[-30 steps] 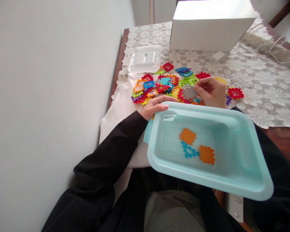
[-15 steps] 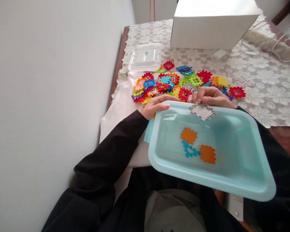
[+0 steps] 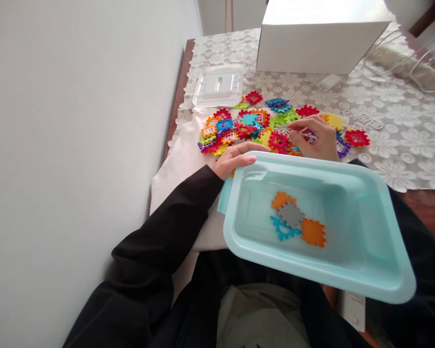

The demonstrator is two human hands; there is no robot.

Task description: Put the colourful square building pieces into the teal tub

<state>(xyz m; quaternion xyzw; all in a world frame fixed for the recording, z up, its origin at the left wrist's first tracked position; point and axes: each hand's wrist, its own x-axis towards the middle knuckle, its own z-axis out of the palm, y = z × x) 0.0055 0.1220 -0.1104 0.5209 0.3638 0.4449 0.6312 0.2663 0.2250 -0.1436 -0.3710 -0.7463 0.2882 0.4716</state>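
Note:
My left hand [image 3: 235, 159] grips the near-left corner of the far rim of a light teal plastic bin [image 3: 362, 241], thumb on top and fingers behind the rim. Inside the bin lie an orange notched building tile [image 3: 313, 232], another orange tile [image 3: 281, 199], a grey tile [image 3: 291, 214] overlapping it, and a blue triangular tile [image 3: 283, 230]. Beyond the far rim, my right hand [image 3: 317, 137] is over the tile pile, thumb and forefinger pinched at the edge of a grey window tile [image 3: 283, 131]. A white lattice piece shows between thumb and palm.
Colourful tiles [image 3: 244, 128] are heaped on the lace tablecloth [image 3: 416, 130] behind the bin. A clear lid [image 3: 218, 86] lies at the back left, and a large white box [image 3: 311, 48] stands behind. White window pieces [image 3: 364, 118] lie right of the heap. A wall [image 3: 76, 121] runs along the left.
The grey tile has left my right hand and now rests in the bin on the other tiles. My right hand has moved back from the rim to the pile. My left hand stays put.

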